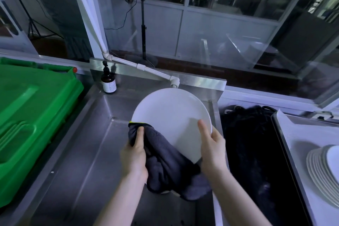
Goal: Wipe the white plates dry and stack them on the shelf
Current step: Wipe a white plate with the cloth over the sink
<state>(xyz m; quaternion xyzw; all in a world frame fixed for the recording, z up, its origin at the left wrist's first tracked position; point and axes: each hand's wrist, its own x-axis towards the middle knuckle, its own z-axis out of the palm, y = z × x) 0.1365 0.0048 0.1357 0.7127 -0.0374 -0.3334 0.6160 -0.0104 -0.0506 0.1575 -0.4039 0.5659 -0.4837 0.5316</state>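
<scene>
A round white plate (170, 113) is held tilted over the steel sink (88, 152). My right hand (212, 150) grips its lower right rim, thumb lying on the plate's face. My left hand (134, 156) clutches a dark grey cloth (165, 161) with a yellow-green edge, pressed against the plate's lower left rim. The cloth hangs down under the plate and hides its bottom edge. A stack of several white plates (322, 167) lies on the white surface (300, 134) at the far right.
A green plastic crate (31, 108) fills the left side. A brown pump bottle (108, 80) stands at the sink's back corner, under a white tap pipe (146, 69). A black mat or tangle (251, 145) lies between sink and white surface. Glass partitions stand behind.
</scene>
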